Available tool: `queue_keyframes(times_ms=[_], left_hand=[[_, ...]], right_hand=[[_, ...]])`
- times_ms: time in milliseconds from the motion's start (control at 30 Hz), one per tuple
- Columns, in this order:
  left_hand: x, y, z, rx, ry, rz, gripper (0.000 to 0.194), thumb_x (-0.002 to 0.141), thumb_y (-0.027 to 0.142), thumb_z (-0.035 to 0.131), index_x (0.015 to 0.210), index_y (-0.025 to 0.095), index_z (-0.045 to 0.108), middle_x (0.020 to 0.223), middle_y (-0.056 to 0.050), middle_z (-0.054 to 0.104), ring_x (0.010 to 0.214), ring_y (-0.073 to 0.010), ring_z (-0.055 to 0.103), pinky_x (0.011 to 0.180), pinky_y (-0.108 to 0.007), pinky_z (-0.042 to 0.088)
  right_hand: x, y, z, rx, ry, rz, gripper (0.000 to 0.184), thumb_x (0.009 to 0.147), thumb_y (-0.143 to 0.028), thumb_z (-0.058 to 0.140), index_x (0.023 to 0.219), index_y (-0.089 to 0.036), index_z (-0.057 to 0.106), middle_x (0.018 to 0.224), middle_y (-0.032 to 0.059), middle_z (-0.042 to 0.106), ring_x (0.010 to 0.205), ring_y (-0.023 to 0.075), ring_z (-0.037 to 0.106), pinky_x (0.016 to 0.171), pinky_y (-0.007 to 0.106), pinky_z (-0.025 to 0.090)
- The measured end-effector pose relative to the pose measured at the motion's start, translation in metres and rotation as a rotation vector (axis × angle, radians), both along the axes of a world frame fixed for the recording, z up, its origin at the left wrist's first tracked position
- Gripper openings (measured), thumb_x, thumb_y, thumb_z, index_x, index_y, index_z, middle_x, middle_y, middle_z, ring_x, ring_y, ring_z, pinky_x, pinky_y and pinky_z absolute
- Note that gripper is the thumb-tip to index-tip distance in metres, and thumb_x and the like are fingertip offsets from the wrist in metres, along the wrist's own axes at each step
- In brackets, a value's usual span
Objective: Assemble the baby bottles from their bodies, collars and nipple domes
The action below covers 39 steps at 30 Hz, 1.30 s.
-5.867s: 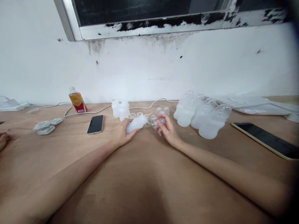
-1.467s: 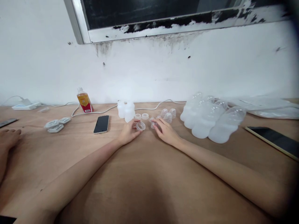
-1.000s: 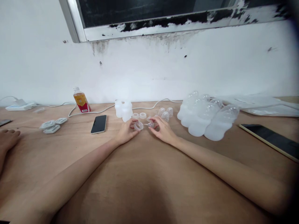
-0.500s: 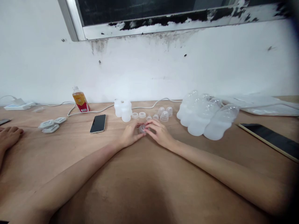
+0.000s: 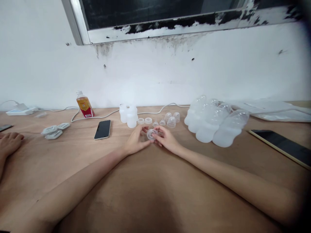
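A clear bottle collar ring (image 5: 149, 137) is gripped between the thumb and fingers of my left hand (image 5: 136, 141). Set within the ring is a see-through bottle nipple, partly covered by fingers. My right hand (image 5: 167, 139) pinches the nipple and ring from the right, its fingertips touching the front. Just beyond my hands lie two loose nipples (image 5: 162, 122) and two more collar rings (image 5: 148, 120). Several clear dome caps (image 5: 171, 122) stand behind my right hand. White bottle bodies (image 5: 132, 117) stand upright behind my left hand.
Capped milky bottles (image 5: 205, 129) crowd the right side, near a large phone (image 5: 279, 145) and a plastic bag (image 5: 267, 110). To the left are a smaller phone (image 5: 102, 129), white hexagonal pieces (image 5: 53, 134), a drink bottle (image 5: 85, 105), a cable, and another person's hand (image 5: 11, 142).
A bottle and dome cap were in my hands earliest. Since then my right hand has lifted a nipple from the table and brought it left into the collar ring, now turned to face me.
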State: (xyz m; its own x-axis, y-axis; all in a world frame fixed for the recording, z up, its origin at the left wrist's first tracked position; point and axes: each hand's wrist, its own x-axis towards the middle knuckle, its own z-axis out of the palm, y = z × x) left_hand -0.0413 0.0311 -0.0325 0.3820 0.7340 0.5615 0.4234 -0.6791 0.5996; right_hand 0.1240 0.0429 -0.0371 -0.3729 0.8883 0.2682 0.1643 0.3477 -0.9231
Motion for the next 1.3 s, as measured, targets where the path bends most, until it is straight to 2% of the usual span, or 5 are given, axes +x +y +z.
queue_keyframes(times_ms=[133,367,567,767,1300], left_hand=[[0.002,0.000,0.001,-0.095,0.046,0.072,0.021,0.076,0.026,0.051,0.093,0.015,0.056,0.085,-0.006,0.061,0.075,-0.0147,0.055,0.066,-0.027,0.044],[0.007,-0.001,-0.002,-0.188,-0.090,0.058,0.022,0.075,0.028,0.052,0.089,0.013,0.056,0.080,-0.005,0.063,0.068,-0.0132,0.058,0.062,-0.025,0.046],[0.011,0.003,-0.006,-0.231,-0.150,0.112,0.016,0.071,0.023,0.055,0.083,0.013,0.056,0.075,-0.004,0.062,0.065,-0.0125,0.059,0.059,-0.024,0.047],[0.011,0.006,-0.009,-0.272,-0.188,0.093,0.017,0.071,0.024,0.055,0.083,0.012,0.055,0.076,-0.004,0.061,0.065,-0.0125,0.059,0.059,-0.024,0.047],[0.012,0.002,-0.010,-0.303,-0.204,0.061,0.018,0.070,0.024,0.056,0.082,0.013,0.052,0.071,-0.002,0.058,0.062,-0.0109,0.056,0.056,-0.022,0.046]], right_hand=[[-0.001,-0.004,0.001,0.033,-0.039,0.009,0.021,0.073,-0.035,0.050,0.083,-0.019,0.043,0.063,-0.0047,0.045,0.044,0.0068,0.045,0.033,0.017,0.033],[-0.001,-0.006,0.001,0.166,-0.174,-0.035,0.020,0.078,-0.035,0.044,0.089,-0.019,0.048,0.067,-0.0017,0.051,0.049,0.0088,0.052,0.039,0.019,0.038],[-0.002,-0.010,0.006,0.243,-0.278,-0.077,0.021,0.079,-0.036,0.043,0.087,-0.018,0.052,0.054,-0.0035,0.051,0.044,0.0098,0.051,0.045,0.021,0.039],[-0.004,-0.009,0.009,0.387,-0.394,-0.174,0.018,0.079,-0.031,0.044,0.084,-0.017,0.054,0.055,-0.0026,0.051,0.047,0.0100,0.047,0.049,0.022,0.037],[-0.003,-0.010,0.011,0.409,-0.430,-0.143,0.015,0.080,-0.028,0.043,0.083,-0.018,0.053,0.054,-0.0036,0.049,0.046,0.0087,0.044,0.049,0.020,0.035]])
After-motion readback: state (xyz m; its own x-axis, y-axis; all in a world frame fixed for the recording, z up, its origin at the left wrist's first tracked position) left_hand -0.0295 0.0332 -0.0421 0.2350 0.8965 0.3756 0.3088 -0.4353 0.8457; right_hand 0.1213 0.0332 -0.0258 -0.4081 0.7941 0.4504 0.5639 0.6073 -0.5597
